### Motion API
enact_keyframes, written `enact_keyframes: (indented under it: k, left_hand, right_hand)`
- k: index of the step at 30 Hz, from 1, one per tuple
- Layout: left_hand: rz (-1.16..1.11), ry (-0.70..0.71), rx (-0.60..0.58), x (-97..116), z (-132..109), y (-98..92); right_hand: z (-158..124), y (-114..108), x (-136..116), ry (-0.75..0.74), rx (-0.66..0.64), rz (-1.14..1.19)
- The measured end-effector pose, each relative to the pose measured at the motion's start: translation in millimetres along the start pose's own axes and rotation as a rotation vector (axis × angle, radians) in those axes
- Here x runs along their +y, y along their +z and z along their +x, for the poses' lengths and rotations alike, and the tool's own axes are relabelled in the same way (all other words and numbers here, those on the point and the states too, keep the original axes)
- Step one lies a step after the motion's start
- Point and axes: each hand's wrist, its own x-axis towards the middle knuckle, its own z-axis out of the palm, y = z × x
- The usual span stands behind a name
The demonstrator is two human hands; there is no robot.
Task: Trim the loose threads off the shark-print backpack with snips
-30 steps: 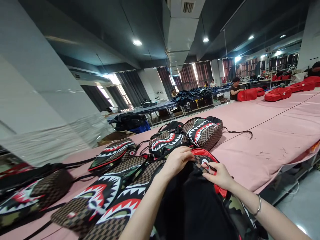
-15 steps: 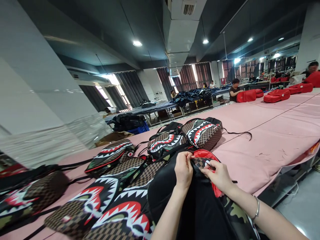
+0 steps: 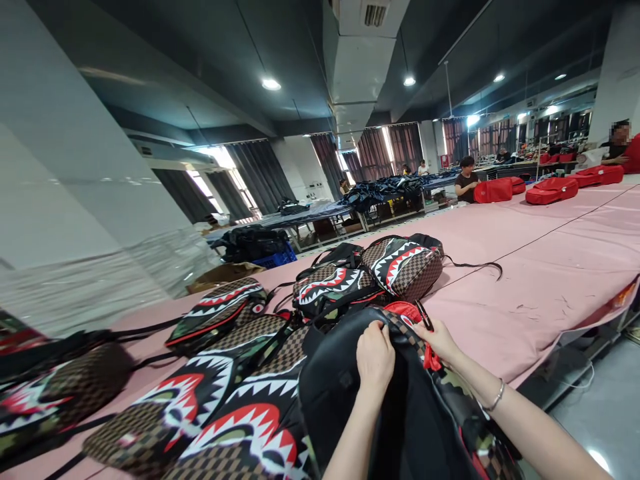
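A black backpack (image 3: pixel 345 380) with checked and camouflage fabric and red lining lies in front of me, its padded back facing up. My left hand (image 3: pixel 376 357) is closed on the backpack's black upper edge, fingers curled under. At its right side my right hand (image 3: pixel 439 340) is closed around a slim, dark, pointed tool (image 3: pixel 424 315), whose tip sticks up above the fingers; its exact kind is unclear. Red fabric (image 3: pixel 431 359) hangs just below that hand. The fingertips of my left hand are partly hidden.
Several shark-mouth backpacks (image 3: pixel 260 413) lie to the left and beyond on the pink-covered table (image 3: pixel 520 267). Red bags (image 3: pixel 551 191) are at its far right end, where a person (image 3: pixel 467 180) works. A blue crate (image 3: pixel 277 257) stands past the far edge.
My hands have moved apart; the left has come down along the black edge. The patterned edge pinched between them has opened out, and the dark tool now shows upright in my right hand.
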Motion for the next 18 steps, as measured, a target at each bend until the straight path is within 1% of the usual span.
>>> enact_keyframes:
  k: [2, 4, 6, 7, 10, 11, 12, 14, 16, 18]
  left_hand:
    - [0.005, 0.005, -0.068, -1.3, 2.7, -7.1]
    - [-0.006, 0.027, -0.097, 5.4, 0.5, -21.0]
    - [-0.058, 0.098, -0.091, 20.3, -10.2, -39.5]
    - [-0.116, 0.17, -0.067, 29.9, -18.4, -49.3]
    - [-0.246, 0.366, 0.018, 58.7, -46.0, -74.9]
    - [-0.259, 0.413, 0.057, 66.4, -53.5, -80.6]
    - [-0.259, 0.449, 0.081, 72.3, -59.0, -84.5]
    - [-0.252, 0.497, 0.071, 78.7, -63.8, -86.5]
    - [-0.263, 0.497, 0.009, 78.9, -62.0, -82.2]
    - [-0.295, 0.449, -0.048, 75.5, -56.9, -74.3]
  right_hand:
    - [-3.1, -1.5, -0.9, 0.009, 0.009, 0.019]
    - [-10.8, -4.0, -12.6, -0.026, 0.035, 0.018]
    - [-22.7, -7.2, -36.0, -0.11, 0.06, -0.015]
    - [-29.9, -8.8, -51.0, -0.164, 0.062, -0.045]
    - [-53.3, -13.1, -97.8, -0.333, -0.03, -0.164]
    - [-60.3, -14.2, -110.4, -0.413, -0.037, -0.217]
    - [-66.1, -15.2, -120.0, -0.482, -0.04, -0.263]
    - [-72.5, -17.3, -129.3, -0.599, -0.019, -0.331]
    - [-71.2, -19.4, -127.3, -0.688, 0.01, -0.385]
    - [-62.9, -20.9, -120.1, -0.741, 0.045, -0.451]
